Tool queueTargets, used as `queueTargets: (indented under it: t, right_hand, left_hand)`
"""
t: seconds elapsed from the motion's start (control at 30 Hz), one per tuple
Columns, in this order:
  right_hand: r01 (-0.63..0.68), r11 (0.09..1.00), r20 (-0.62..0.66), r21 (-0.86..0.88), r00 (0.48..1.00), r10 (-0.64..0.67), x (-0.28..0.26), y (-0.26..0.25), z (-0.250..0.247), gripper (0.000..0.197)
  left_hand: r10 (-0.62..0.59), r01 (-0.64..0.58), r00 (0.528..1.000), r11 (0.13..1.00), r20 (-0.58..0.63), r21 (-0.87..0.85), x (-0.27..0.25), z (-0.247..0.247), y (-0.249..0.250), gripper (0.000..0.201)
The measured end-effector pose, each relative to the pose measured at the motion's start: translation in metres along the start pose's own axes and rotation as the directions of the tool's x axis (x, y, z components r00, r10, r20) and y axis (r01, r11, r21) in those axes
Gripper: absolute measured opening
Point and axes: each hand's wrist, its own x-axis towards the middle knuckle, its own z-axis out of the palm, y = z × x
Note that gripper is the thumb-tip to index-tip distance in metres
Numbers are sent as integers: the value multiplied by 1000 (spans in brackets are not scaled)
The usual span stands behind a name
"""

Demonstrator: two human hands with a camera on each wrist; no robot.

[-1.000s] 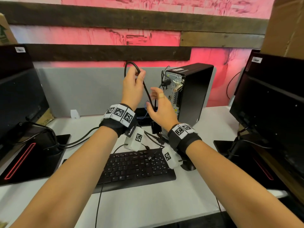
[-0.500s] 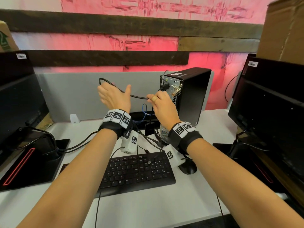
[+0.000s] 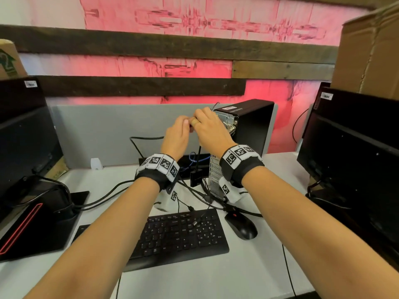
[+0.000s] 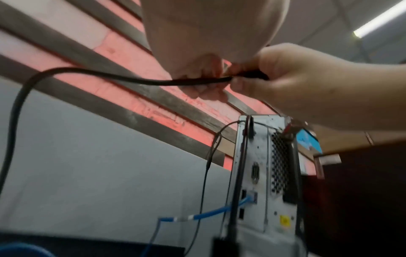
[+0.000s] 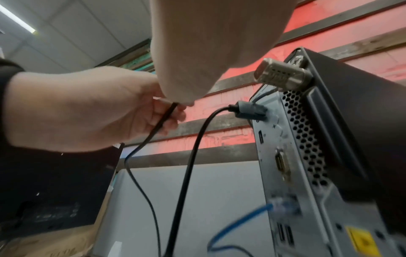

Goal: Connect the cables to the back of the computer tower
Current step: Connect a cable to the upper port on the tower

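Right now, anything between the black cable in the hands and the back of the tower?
Nothing solid visible. Both the left hand and right hand grip the black cable just off the tower's rear panel. A plugged-in power cable and blue cable already occupy ports there; open ports sit between them.
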Motion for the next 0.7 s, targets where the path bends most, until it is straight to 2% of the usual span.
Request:
queueTargets:
  t: [0.1, 0.2, 0.3, 0.4, 0.43, 0.53, 0.6, 0.7]
  right_hand:
    - [-137, 974, 116, 179, 986, 118, 14, 15, -17, 37]
    - [-365, 892, 190, 266, 927, 322, 27, 41, -33, 44]
    - [-604, 755, 349, 256, 786, 510, 35, 68, -34, 38]
    - [-682, 721, 589, 122, 634, 501, 34, 88, -25, 37]
    - [-680, 728, 628, 90, 606, 488, 33, 91, -23, 42]
    - [-680, 732, 666, 53, 570, 481, 34, 96, -14, 55]
    - [-677, 734, 662, 60, 577, 478, 35, 97, -10, 61]
    - [-653, 755, 632, 57, 609, 479, 34, 98, -7, 60]
  left_hand:
    - [42, -50, 996, 993, 74, 104, 14, -1, 5, 33]
    - [17, -38, 993, 982, 113, 187, 26, 0, 2, 30]
    - [-71, 42, 985, 983, 159, 176, 31, 5, 4, 29]
    - [-140, 109, 976, 977, 169, 182, 35, 10, 5, 27]
    - [-152, 119, 971, 976, 185, 180, 36, 13, 6, 26]
    - [-162, 130, 966, 978, 204, 162, 39, 19, 7, 23]
    - [-160, 130, 968, 979, 192, 159, 40, 21, 9, 22]
    - [-143, 108, 973, 976, 182, 187, 41, 25, 13, 21]
